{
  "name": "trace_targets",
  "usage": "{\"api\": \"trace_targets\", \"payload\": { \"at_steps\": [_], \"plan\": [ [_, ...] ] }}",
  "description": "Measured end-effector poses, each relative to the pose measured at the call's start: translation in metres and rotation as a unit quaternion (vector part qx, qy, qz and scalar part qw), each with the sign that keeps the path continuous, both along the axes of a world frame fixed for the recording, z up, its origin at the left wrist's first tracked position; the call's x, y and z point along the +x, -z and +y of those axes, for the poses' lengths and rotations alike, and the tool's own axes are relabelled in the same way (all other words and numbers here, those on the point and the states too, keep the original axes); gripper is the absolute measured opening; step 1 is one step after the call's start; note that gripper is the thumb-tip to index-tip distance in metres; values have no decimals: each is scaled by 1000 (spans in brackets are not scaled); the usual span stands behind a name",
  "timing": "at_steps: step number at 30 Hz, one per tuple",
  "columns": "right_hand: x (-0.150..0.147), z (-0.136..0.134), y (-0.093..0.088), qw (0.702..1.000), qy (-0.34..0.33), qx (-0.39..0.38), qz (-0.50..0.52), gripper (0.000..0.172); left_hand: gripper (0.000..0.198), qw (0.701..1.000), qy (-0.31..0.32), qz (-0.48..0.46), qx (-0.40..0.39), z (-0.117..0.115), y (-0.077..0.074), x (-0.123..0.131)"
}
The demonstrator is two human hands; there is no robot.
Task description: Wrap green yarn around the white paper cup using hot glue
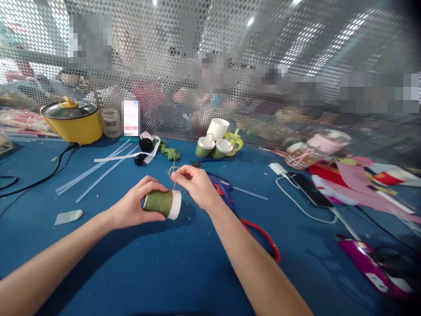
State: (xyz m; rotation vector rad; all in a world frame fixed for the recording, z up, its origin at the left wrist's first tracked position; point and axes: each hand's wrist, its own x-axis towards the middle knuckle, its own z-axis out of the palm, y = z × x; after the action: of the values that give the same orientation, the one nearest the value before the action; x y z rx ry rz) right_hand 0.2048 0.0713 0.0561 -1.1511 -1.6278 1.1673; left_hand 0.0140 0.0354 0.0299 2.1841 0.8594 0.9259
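Observation:
My left hand (136, 204) is wrapped round a white paper cup (176, 205) that lies tilted on its side above the table. Green yarn (159, 202) is wound round much of the cup, leaving a white band bare at its right end. With thumb and fingertips together, my right hand (194, 182) pinches a loop of the green yarn just above the cup. From there a strand runs back to a loose green bundle of yarn (171, 153). Partly hidden behind my right wrist is a blue glue gun (226, 195), with a clear stick behind it.
Several glue sticks (101, 169) and a white ribbon (123, 157) lie at left. A yellow pot (80, 127) stands behind. Green-wrapped cups (205, 147) sit by the perforated screen (171, 83). At right are a phone (309, 188), coloured felt sheets (355, 180) and a purple power strip (362, 263).

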Motion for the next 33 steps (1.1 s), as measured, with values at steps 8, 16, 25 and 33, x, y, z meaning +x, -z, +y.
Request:
{"api": "trace_targets", "payload": {
  "at_steps": [8,16,25,33],
  "plan": [
    [-1,-1,3,999,-12,8,-32,27,44,1000,4,-2,-5,-2,5,2],
    [-1,-2,5,1000,4,5,-25,29,44,1000,-4,2,-10,-3,6,3],
    [-1,-1,5,998,36,47,-13,30,40,991,-23,23,-126,-8,0,10],
    [-2,-3,4,999,13,2,-45,27,45,1000,5,-19,-12,-8,3,6]
  ]
}}
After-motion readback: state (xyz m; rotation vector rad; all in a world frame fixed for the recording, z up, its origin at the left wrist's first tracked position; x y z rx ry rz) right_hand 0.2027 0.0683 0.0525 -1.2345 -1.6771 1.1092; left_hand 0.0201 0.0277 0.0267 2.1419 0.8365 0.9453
